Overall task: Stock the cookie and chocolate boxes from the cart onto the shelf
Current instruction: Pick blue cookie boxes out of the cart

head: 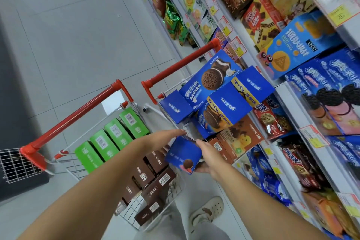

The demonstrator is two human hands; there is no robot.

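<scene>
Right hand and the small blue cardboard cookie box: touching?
Touching. Head view: the right hand grips the small blue cardboard cookie box, thumb on its top edge, fingers curled beneath.

Straight beneath the grip on the small blue box sits a wire basket holding a row of brown boxes. Left of the grip, green boxes stand on end behind a red handle (barcodes facing up). Just beyond the grip, a second red handle frames blue cookie boxes piled on orange-brown boxes. Right of the grip, the white shelf carries blue cookie packs higher up and red packs lower down. The baskets stand on grey floor tiles.
</scene>
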